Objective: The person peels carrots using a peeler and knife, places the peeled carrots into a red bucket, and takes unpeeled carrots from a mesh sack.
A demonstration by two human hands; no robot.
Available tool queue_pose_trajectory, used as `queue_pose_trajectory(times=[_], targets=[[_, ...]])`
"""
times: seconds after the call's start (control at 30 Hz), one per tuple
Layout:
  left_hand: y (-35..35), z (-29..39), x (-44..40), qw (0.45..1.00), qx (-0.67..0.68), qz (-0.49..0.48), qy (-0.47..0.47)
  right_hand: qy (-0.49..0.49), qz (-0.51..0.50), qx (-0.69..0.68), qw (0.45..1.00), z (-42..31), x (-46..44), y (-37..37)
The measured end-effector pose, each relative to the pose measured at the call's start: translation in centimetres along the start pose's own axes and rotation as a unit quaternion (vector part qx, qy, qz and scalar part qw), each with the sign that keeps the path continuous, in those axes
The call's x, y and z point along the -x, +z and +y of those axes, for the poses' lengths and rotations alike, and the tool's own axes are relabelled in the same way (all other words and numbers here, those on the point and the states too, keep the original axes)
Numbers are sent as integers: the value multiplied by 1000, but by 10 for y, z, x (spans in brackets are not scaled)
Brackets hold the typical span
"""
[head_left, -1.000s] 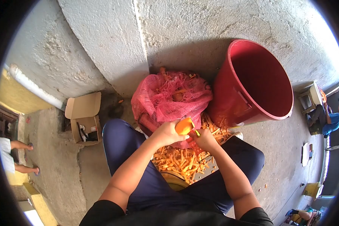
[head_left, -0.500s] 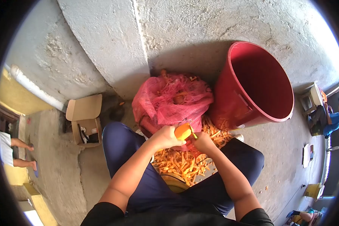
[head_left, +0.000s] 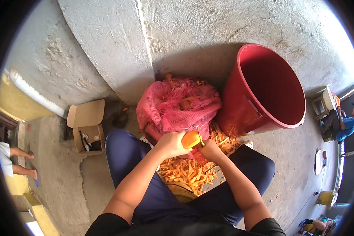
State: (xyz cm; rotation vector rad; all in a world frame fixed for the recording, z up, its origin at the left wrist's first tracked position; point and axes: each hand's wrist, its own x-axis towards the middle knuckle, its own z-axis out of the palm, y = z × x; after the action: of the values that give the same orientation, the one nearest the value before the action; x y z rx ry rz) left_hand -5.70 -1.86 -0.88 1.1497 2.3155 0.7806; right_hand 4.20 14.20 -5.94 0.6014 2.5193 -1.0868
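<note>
My left hand (head_left: 171,144) is wrapped round a thick, bright orange carrot (head_left: 190,139), its blunt peeled end sticking out to the right. In my right hand (head_left: 211,150) is a peeler (head_left: 201,141) with a yellow-green handle, its blade at the carrot's end. My fingers hide most of the handle. Below both hands, between my knees, lies a heap of orange peelings (head_left: 188,175). A yellowish rounded rim (head_left: 181,192) shows under the near side of the heap. Just beyond my hands sits a pink mesh sack (head_left: 177,108), bulging and crumpled.
A tall red bin (head_left: 240,98) stands right of the sack by the rough wall (head_left: 200,27). On the left floor is an open cardboard box (head_left: 88,137) with small items inside. One person's legs (head_left: 23,161) show far left; a person in blue (head_left: 347,126) sits far right.
The peeler has shifted slightly against the carrot, and my right hand has moved a little with it. The view has drifted slightly. Both holds stay the same.
</note>
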Motion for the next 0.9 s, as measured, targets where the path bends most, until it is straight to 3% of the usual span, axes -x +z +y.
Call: queue_pose_trajectory(times=[0.03,0.13,0.23,0.43,0.57,0.63,0.67,0.73,0.77,0.87,0.9], targets=[[0,2,1,999,-50,5,2,2,2,4,1000,2,-1,3],[5,-6,-1,997,-55,38,48,-17,5,-17,1000,-4,3,-1],[9,-9,-2,998,-34,34,33,-22,10,-23,999,-2,1,-2],[13,-7,-3,976,213,31,41,-4,35,-23,999,-10,2,-9],[13,-6,-3,985,166,30,44,-46,74,-3,996,-2,-3,-4],[9,-3,-2,997,60,29,40,-68,-12,49,996,7,-7,-2],[5,9,2,990,32,6,141,-79,-55,76,992,17,-12,0],[28,25,3,962,70,84,249,-190,-23,-197,962,111,-64,89],[27,31,2,973,85,79,200,-251,-28,-314,915,156,-88,132],[9,27,-4,981,99,71,154,-287,-44,-42,956,48,-31,66],[4,25,-5,983,117,39,139,-284,-60,-19,957,33,-23,63]])
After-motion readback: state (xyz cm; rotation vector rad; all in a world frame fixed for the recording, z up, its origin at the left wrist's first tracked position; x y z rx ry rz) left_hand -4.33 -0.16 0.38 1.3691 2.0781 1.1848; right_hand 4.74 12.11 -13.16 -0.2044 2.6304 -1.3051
